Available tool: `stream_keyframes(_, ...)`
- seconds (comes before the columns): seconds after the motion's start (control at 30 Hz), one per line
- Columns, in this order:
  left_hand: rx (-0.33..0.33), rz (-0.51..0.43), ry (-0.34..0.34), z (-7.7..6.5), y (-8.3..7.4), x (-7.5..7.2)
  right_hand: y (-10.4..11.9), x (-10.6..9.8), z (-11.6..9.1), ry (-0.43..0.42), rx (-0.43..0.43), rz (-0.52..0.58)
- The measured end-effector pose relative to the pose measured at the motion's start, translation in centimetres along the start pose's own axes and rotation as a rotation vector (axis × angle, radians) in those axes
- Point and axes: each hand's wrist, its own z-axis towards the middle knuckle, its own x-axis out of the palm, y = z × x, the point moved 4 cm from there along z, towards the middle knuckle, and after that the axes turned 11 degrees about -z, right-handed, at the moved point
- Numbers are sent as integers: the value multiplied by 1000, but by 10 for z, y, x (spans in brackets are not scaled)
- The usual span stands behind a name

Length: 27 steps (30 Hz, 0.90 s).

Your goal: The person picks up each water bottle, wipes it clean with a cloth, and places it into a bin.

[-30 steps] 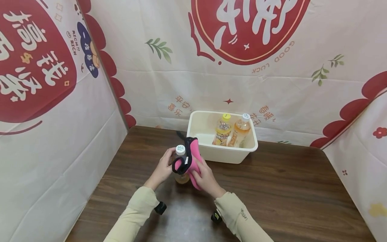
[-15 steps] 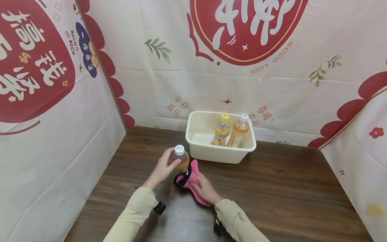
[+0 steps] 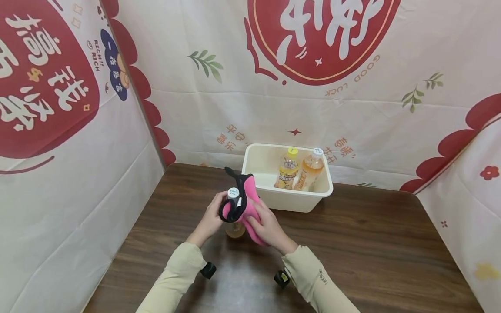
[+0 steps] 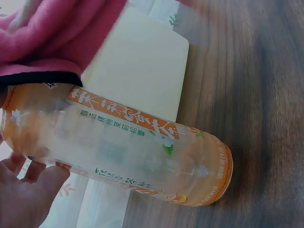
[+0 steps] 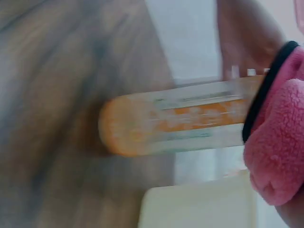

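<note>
A clear drink bottle (image 4: 118, 137) with a white cap and orange label stands upright on the table in front of the basin. My left hand (image 3: 211, 219) grips its upper part from the left side. In my right hand (image 3: 270, 228) is a pink fleece cloth (image 3: 252, 208) with black edging and a black loop. Its edged end lies against the bottle's upper right side, just below the cap, and hides part of the bottle in the head view. In the right wrist view the cloth (image 5: 280, 128) covers the bottle's upper end; that view is blurred.
Just behind the hands stands a cream plastic basin (image 3: 287, 201). Inside its right half lean a yellow-capped bottle (image 3: 288, 169) and a white-capped bottle (image 3: 310, 171). The dark wooden table (image 3: 372, 243) meets printed cloth walls (image 3: 195, 130) at the back and sides.
Half a second ago the cloth was lower, beside the bottle's middle. My right hand has since lifted it back up to the neck, where it was a second ago. The left hand keeps its grip.
</note>
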Motion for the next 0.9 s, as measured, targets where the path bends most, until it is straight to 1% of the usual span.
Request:
stream_keyframes(0.1,-26,-3,4,0,0,2,-14,15,-15,-37,42,8)
stream_keyframes(0.17,-43,-11,1,-1,1,2,-27,29,-29,-13,93,4)
stream_keyframes(0.2,-43,-2,-2,-1,2,3,-34,36,-36,19,126,-2)
stream_keyframes(0.3,-61,-18,-13,-1,16,4,-54,53,-53,156,205,-53)
stream_keyframes(0.37,-63,-23,-25,0,27,6,-62,58,-58,221,211,-70)
stream_keyframes(0.43,-66,-32,-54,2,37,7,-67,59,-60,248,209,-62)
stream_keyframes(0.53,-63,-10,-107,2,40,8,-66,54,-59,246,205,-17)
stream_keyframes(0.6,-69,2,-143,1,41,9,-64,47,-59,239,244,4)
stream_keyframes(0.67,-78,12,-148,1,41,9,-60,38,-59,215,261,18)
stream_keyframes(0.77,-73,11,-102,2,38,9,-50,17,-51,160,269,46)
stream_keyframes(0.8,-56,7,-72,3,37,9,-46,9,-46,139,250,56)
stream_keyframes(0.9,-6,-26,0,5,24,6,-31,-14,-29,86,165,66)
